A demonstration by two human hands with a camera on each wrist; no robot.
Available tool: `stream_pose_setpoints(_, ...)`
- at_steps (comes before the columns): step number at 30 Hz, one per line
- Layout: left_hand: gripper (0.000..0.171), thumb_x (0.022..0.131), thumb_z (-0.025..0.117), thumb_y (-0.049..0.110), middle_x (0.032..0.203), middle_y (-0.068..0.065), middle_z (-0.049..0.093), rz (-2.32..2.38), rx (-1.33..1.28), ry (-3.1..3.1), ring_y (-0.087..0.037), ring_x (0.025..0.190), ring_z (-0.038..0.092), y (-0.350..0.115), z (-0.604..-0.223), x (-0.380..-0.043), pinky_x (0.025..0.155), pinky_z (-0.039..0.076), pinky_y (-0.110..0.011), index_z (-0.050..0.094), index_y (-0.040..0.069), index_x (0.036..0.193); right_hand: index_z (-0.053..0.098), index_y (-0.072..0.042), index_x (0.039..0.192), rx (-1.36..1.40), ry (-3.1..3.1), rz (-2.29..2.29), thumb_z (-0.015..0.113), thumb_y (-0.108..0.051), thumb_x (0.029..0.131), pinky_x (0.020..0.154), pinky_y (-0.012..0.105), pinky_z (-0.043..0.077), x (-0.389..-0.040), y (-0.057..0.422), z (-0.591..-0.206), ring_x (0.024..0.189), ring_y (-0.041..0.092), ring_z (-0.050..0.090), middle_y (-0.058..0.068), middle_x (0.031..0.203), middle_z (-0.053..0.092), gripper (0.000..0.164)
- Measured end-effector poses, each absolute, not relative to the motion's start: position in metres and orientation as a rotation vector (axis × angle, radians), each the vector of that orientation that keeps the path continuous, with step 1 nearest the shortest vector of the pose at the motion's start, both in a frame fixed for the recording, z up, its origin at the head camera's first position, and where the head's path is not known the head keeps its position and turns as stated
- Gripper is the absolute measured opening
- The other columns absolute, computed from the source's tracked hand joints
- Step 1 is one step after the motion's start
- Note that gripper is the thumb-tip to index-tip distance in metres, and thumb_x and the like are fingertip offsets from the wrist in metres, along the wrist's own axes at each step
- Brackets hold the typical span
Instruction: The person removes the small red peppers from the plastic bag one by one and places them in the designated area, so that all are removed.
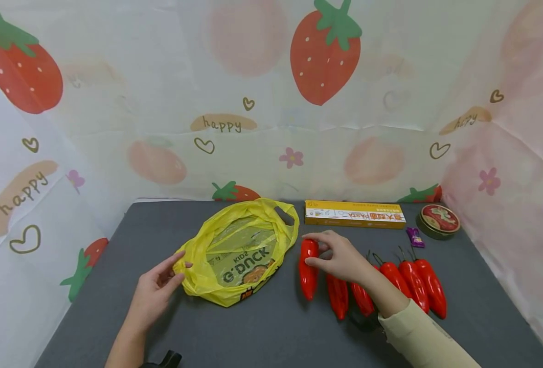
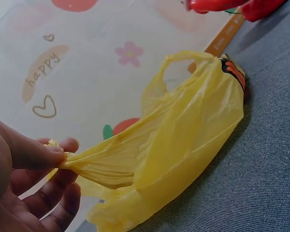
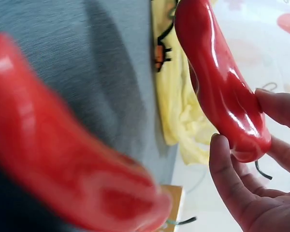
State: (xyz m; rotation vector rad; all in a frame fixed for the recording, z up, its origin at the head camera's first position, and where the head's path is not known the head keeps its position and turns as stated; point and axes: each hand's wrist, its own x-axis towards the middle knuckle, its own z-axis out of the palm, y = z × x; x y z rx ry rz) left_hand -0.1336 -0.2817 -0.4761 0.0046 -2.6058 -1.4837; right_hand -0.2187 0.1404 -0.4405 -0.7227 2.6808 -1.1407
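Observation:
A yellow plastic bag [image 1: 195, 266] with dark lettering lies with its mouth spread wide on the table. My left hand [image 1: 154, 291] pinches its left rim between thumb and fingers; the left wrist view shows the film [image 2: 111, 164] pulled into folds there. In my right hand [image 1: 340, 258] is a glossy red chili pepper [image 1: 308, 278], gripped near its stem end and held just right of the bag. The right wrist view shows this pepper [image 3: 222, 82] raised off the table, with its thin dark stem by the fingers. Several more red peppers [image 1: 430, 286] lie in a row under and beyond my right forearm.
At the back stands a long yellow pasta box [image 1: 354, 213]. Right of it are a small purple wrapped candy [image 1: 415, 237] and a round tin [image 1: 438, 221] with a red lid. A cloth printed with strawberries [image 1: 326, 56] hangs behind the dark grey table [image 1: 253, 337].

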Motion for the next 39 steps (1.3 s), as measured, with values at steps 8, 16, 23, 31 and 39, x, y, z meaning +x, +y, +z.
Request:
stream_pose_setpoints(8, 0.048, 0.100, 0.062, 0.009, 0.122, -0.012, 0.072, -1.503, -0.023, -2.587, 0.000, 0.099, 0.059, -0.283, -0.477, -0.135, 0.076, 0.050, -0.016, 0.053, 0.012, 0.148, 0.064, -0.017, 0.136, -0.788, 2.745, -0.952, 0.080, -0.025, 0.088, 0.074, 0.031, 0.051, -0.207, 0.148, -0.456, 0.088, 0.019, 0.057, 0.001, 0.105, 0.058, 0.052)
stream_pose_setpoints(16, 0.047, 0.101, 0.061, 0.010, 0.122, -0.014, 0.072, -1.523, -0.028, -2.580, -0.005, 0.089, 0.056, -0.287, -0.479, -0.132, 0.069, 0.047, -0.020, 0.053, 0.011, 0.147, 0.065, -0.016, 0.134, -0.761, 2.839, -0.736, 0.081, -0.029, 0.086, 0.082, 0.041, 0.052, -0.202, 0.143, -0.459, 0.105, 0.020, 0.051, 0.005, 0.120, 0.065, 0.053)
stream_pose_setpoints(23, 0.047, 0.101, 0.061, 0.012, 0.123, -0.017, 0.071, -1.556, -0.071, -2.550, 0.007, 0.109, 0.058, -0.288, -0.477, -0.131, 0.082, 0.050, -0.012, 0.052, 0.009, 0.148, 0.066, -0.016, 0.134, -0.719, 2.864, -0.609, 0.080, -0.032, 0.087, 0.093, 0.049, 0.053, -0.201, 0.142, -0.461, 0.118, 0.027, 0.053, 0.009, 0.131, 0.064, 0.052)
stream_pose_setpoints(31, 0.048, 0.101, 0.061, 0.011, 0.124, -0.018, 0.070, -1.579, -0.098, -2.528, 0.012, 0.109, 0.056, -0.290, -0.479, -0.132, 0.083, 0.050, -0.010, 0.052, 0.009, 0.148, 0.066, -0.016, 0.134, -0.707, 2.857, -0.603, 0.080, -0.033, 0.087, 0.091, 0.048, 0.052, -0.200, 0.145, -0.461, 0.119, 0.029, 0.049, 0.010, 0.135, 0.061, 0.052)
stream_pose_setpoints(39, 0.049, 0.101, 0.062, 0.012, 0.123, -0.019, 0.070, -1.553, -0.115, -2.540, 0.000, 0.101, 0.062, -0.294, -0.475, -0.132, 0.079, 0.052, -0.014, 0.051, 0.011, 0.149, 0.064, -0.019, 0.136, -0.699, 2.821, -0.665, 0.080, -0.034, 0.087, 0.095, 0.050, 0.052, -0.199, 0.152, -0.454, 0.123, 0.029, 0.048, 0.009, 0.135, 0.060, 0.053)
